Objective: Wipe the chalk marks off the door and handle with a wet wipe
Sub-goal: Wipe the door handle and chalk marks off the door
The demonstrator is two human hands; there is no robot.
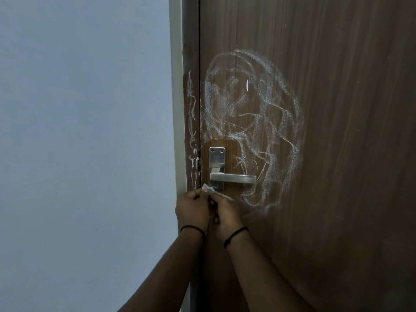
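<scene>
A brown wooden door (pixel 337 109) carries white chalk scribbles (pixel 254 113) above and to the right of its metal lever handle (pixel 233 177). More chalk lines (pixel 192 131) run down the brown door frame at the left. Just below the handle plate, my left hand (pixel 192 209) and my right hand (pixel 226 216) are held close together, both pinching a small pale wet wipe (pixel 208 189). Only its top edge shows above my fingers. Neither hand touches the door.
A plain blue-grey wall (pixel 85 131) fills the left half of the view, with a pale trim strip (pixel 176 86) between it and the door frame. Both wrists wear thin black bands.
</scene>
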